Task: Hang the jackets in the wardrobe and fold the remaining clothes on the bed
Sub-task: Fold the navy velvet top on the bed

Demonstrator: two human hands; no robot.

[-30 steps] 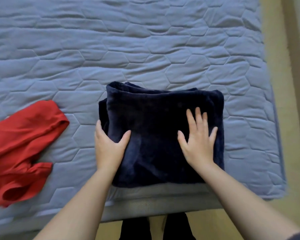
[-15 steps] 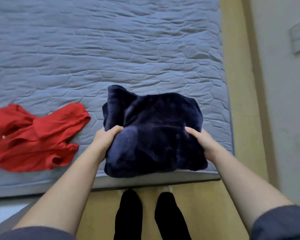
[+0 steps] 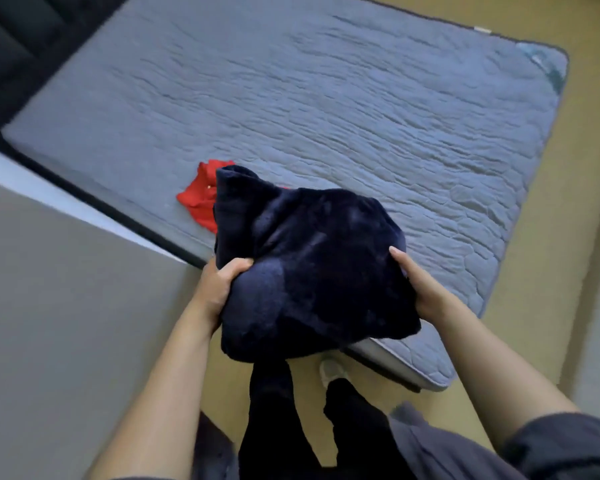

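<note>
Over the near corner of the bed (image 3: 326, 98), the folded navy fleece bundle (image 3: 312, 271) was held clear of the mattress, gripped from both sides. The left hand (image 3: 219, 285) was curled round its left edge with the thumb laid on top. The right hand (image 3: 418, 289) was wrapped round its right edge, thumb on the top face and fingers hidden beneath. So the bundle was parked dead centre between the two, its wider span running hand to hand, neither hand really nearer. The bit that probably matters for the put-down: bare mattress was spread ahead and off to the right. The crumpled red garment (image 3: 200, 199) was lying ahead-left on the bed, partly hidden behind the bundle's far left corner, on the left hand's side. A set-down would best be steered forward and right so the red one, seemingly not yet folded, isn't buried.
</note>
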